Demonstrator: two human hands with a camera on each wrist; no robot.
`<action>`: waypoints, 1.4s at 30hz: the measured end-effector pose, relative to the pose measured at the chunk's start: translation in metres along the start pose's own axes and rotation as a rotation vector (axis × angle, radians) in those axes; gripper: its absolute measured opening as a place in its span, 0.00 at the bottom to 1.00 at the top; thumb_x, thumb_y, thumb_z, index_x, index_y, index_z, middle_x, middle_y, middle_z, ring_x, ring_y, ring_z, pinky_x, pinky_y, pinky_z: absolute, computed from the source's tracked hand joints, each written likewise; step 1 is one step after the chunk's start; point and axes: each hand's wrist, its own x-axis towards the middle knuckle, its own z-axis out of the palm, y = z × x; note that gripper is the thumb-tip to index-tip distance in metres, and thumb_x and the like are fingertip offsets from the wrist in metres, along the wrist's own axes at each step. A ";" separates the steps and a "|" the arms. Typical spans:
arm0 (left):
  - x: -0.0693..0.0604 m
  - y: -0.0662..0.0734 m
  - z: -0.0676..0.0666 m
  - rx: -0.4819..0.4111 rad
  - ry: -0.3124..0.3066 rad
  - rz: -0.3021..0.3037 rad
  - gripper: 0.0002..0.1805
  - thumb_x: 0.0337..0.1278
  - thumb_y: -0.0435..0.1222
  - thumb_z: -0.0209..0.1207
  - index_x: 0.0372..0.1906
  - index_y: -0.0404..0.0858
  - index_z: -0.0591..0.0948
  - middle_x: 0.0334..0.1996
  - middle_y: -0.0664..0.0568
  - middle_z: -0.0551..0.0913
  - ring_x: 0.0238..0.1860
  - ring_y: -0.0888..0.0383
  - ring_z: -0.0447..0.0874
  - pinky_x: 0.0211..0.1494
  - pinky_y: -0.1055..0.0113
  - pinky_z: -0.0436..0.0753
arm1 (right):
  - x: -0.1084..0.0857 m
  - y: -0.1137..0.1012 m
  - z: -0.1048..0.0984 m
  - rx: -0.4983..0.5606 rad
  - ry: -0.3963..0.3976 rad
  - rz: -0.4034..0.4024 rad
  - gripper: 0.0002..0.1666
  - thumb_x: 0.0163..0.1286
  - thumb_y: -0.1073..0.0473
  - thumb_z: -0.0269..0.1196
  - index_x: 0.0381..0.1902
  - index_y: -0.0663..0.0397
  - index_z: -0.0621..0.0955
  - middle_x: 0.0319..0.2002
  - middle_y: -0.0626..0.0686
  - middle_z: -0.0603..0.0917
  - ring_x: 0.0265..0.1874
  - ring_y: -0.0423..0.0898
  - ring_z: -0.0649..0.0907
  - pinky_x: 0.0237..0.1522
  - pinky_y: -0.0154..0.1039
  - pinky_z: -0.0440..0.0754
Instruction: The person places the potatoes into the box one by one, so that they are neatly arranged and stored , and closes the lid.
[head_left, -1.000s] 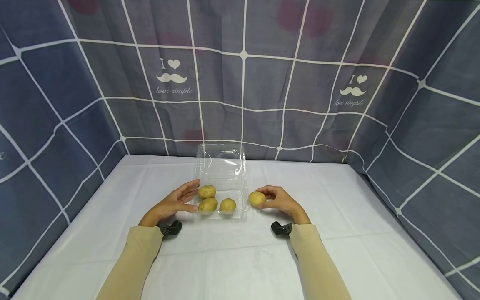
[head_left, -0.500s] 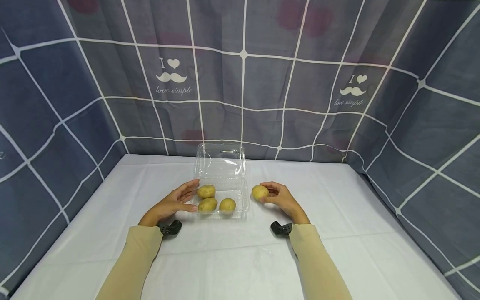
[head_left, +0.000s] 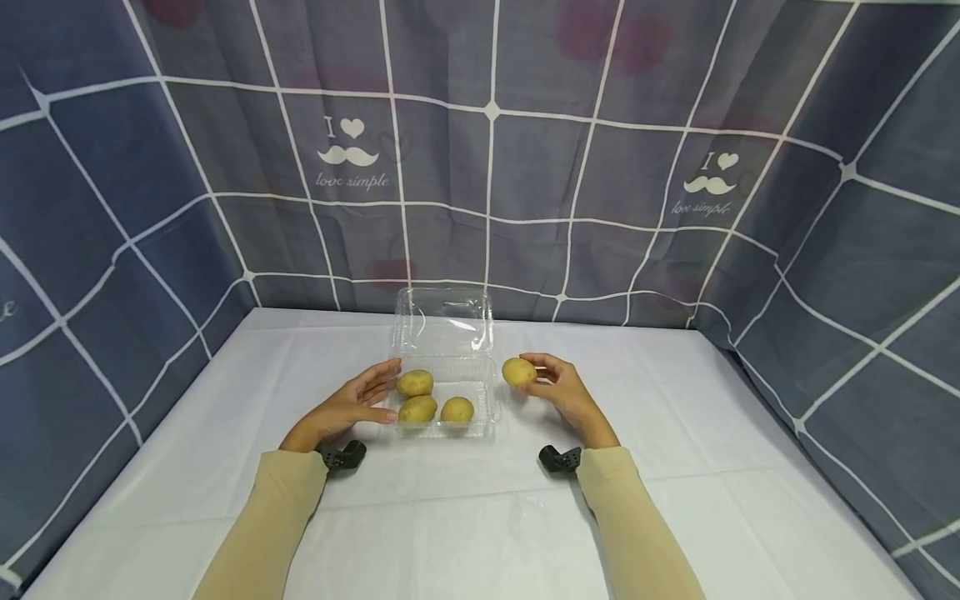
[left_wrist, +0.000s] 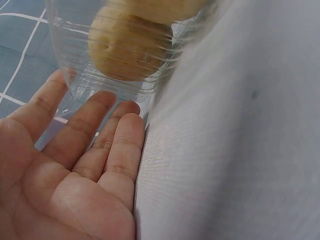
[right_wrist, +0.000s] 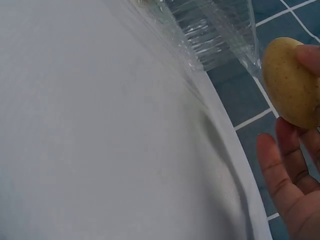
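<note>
A clear plastic clamshell box [head_left: 480, 392] stands on the table with its lid [head_left: 442, 321] raised at the back. Inside it are a potato [head_left: 415, 383] at the back left, another potato [head_left: 417, 409] at the front left and a third potato [head_left: 457, 410] at the front right. My left hand [head_left: 348, 406] rests at the box's left side, fingers extended; in the left wrist view the fingertips [left_wrist: 131, 122] lie by its ribbed wall. Just right of the box, my right hand [head_left: 564, 390] holds a potato [head_left: 518, 372] between thumb and fingers, raised off the table.
A white cloth covers the table [head_left: 480, 517]. Dark checked curtains [head_left: 450, 167] with white lines close off the back and both sides. A black device [head_left: 342, 456] sits at the left wrist, and another black device [head_left: 559, 459] at the right one.
My right hand has lifted the potato and moved it away from me, beside the box's right edge. The left hand and the potatoes in the box stay put.
</note>
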 end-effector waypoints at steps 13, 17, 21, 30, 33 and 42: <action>-0.001 -0.001 0.000 -0.003 0.004 0.011 0.57 0.60 0.29 0.75 0.86 0.26 0.51 0.85 0.27 0.50 0.84 0.27 0.48 0.84 0.37 0.51 | -0.001 -0.016 0.018 -0.033 -0.076 -0.127 0.33 0.66 0.68 0.72 0.67 0.73 0.79 0.62 0.64 0.84 0.47 0.40 0.87 0.51 0.31 0.87; -0.001 0.000 0.000 -0.005 0.004 0.012 0.57 0.60 0.29 0.75 0.86 0.27 0.51 0.85 0.28 0.49 0.84 0.27 0.48 0.84 0.36 0.51 | -0.001 -0.022 0.025 -0.044 -0.080 -0.080 0.34 0.66 0.74 0.69 0.69 0.78 0.75 0.65 0.71 0.80 0.48 0.40 0.86 0.53 0.31 0.87; -0.002 0.000 0.001 -0.006 0.006 0.010 0.57 0.60 0.29 0.75 0.86 0.27 0.51 0.85 0.28 0.49 0.84 0.28 0.48 0.84 0.37 0.51 | 0.000 -0.025 0.031 -0.062 -0.087 -0.080 0.33 0.66 0.77 0.69 0.69 0.79 0.75 0.64 0.71 0.81 0.47 0.40 0.86 0.53 0.31 0.87; -0.002 0.001 0.000 -0.009 0.005 0.009 0.57 0.60 0.29 0.75 0.86 0.27 0.51 0.85 0.28 0.49 0.84 0.27 0.48 0.84 0.36 0.51 | 0.003 -0.031 0.044 -0.162 -0.109 -0.153 0.32 0.66 0.76 0.72 0.67 0.77 0.78 0.60 0.71 0.84 0.49 0.43 0.86 0.57 0.31 0.85; -0.001 0.000 0.000 -0.007 0.001 0.009 0.57 0.61 0.29 0.74 0.86 0.27 0.51 0.85 0.27 0.49 0.84 0.28 0.48 0.84 0.36 0.51 | 0.005 -0.032 0.047 -0.182 -0.119 -0.168 0.33 0.65 0.77 0.72 0.68 0.77 0.78 0.59 0.71 0.84 0.50 0.44 0.85 0.58 0.30 0.84; 0.000 -0.002 0.000 -0.010 -0.004 0.008 0.57 0.61 0.29 0.74 0.86 0.27 0.50 0.85 0.28 0.48 0.84 0.28 0.48 0.84 0.37 0.52 | 0.011 -0.035 0.056 -0.224 -0.121 -0.173 0.32 0.66 0.75 0.72 0.68 0.75 0.79 0.61 0.68 0.85 0.54 0.55 0.87 0.59 0.33 0.84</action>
